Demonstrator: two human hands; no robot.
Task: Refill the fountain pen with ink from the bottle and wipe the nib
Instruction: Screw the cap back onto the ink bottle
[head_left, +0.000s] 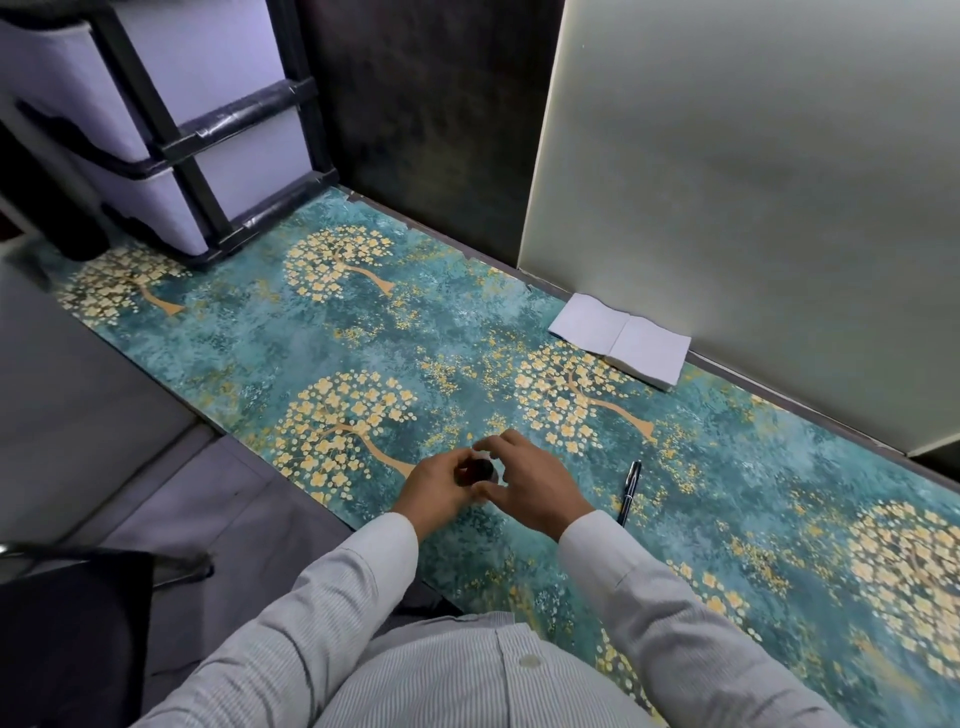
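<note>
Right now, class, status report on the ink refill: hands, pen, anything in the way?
Left hand grips ink bottle; right hand at its cap. Pen lies untouched, right of the hands. Nothing in the way.

No readable text, label or number shows anywhere.

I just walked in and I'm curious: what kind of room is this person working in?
Probably a small office or study desk. A desk covering printed with golden trees lies over it, an open notebook rests by a frosted partition, and stacked drawers stand in the far corner.
</note>
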